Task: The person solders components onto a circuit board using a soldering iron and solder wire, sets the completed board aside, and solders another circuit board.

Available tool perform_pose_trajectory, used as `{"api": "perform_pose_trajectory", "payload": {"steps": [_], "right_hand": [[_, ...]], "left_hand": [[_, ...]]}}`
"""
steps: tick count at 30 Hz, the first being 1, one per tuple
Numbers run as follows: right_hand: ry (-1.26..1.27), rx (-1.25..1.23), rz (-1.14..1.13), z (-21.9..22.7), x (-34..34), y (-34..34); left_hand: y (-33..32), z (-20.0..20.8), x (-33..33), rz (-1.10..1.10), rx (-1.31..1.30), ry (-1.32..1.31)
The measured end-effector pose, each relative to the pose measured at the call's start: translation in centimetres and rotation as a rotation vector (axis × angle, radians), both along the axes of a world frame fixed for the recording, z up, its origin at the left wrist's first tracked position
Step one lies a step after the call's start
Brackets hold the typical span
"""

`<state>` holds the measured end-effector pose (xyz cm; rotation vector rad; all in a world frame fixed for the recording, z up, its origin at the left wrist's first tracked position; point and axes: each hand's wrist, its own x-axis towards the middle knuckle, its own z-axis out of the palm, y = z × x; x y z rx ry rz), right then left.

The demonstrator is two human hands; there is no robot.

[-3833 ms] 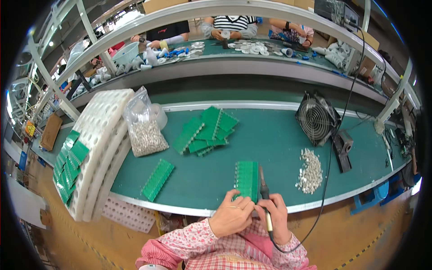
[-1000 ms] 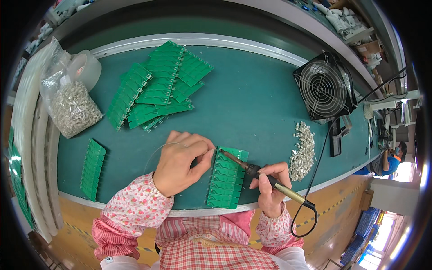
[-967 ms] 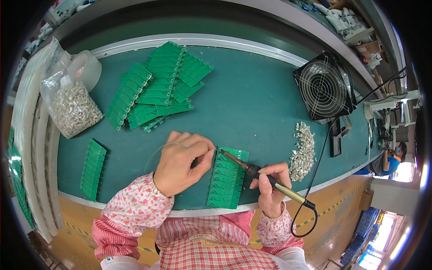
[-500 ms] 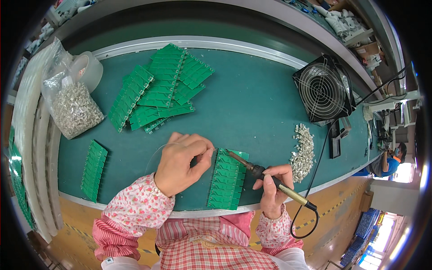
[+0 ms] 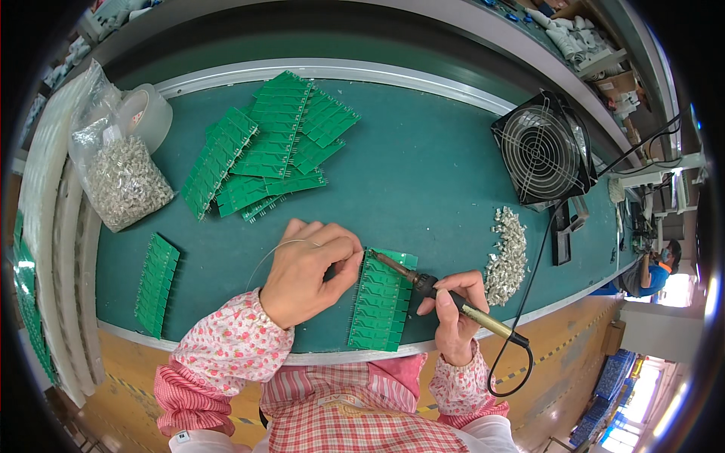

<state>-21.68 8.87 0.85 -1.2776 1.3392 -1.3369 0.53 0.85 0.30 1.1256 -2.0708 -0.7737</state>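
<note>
While the right hand (image 5: 457,313) grips a soldering iron (image 5: 489,323) by its handle, the head view shows the hot end pointing down at the top left corner of a green board (image 5: 377,309). The tip looks like it is on the board, but it is too small to be sure. The left hand (image 5: 310,268) is just beside that corner, with thumb and finger pinched together. They seem to hold a thin wire (image 5: 265,256), which loops back over the hand.

I think the step in hand is melting a bit of wire onto the first pins at that corner. The next move seems to call for a steady tip and a small push of wire, with the fingers kept away from the heat.

The board lies on the green table (image 5: 423,204), close to its front edge and between the two hands. It is long and flat, with its long side going away from the person. Dark lines bend across it in a row, and little pins stick out along its left side. Its right side goes in small steps. I can't see if the corner pins have metal on them.
</note>
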Motion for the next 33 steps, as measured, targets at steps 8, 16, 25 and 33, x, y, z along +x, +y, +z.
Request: {"api": "perform_pose_trajectory", "payload": {"steps": [8, 16, 25, 33], "right_hand": [[-0.005, -0.007, -0.021, 0.01, 0.27, -0.03], [0.03, -0.018, -0.027, 0.35, 0.9, 0.02], [0.029, -0.059, -0.053, -0.26, 0.83, 0.2], [0.021, -0.066, -0.122, -0.47, 1.01, 0.73]], "left_hand": [[0.05, -0.11, 0.02, -0.013, -0.016, -0.006], [0.09, -0.12, 0.03, 0.003, -0.024, -0.005], [0.08, -0.22, -0.09, -0.002, -0.045, -0.003], [0.14, -0.24, 0.37, -0.012, 0.02, 0.022]]}}
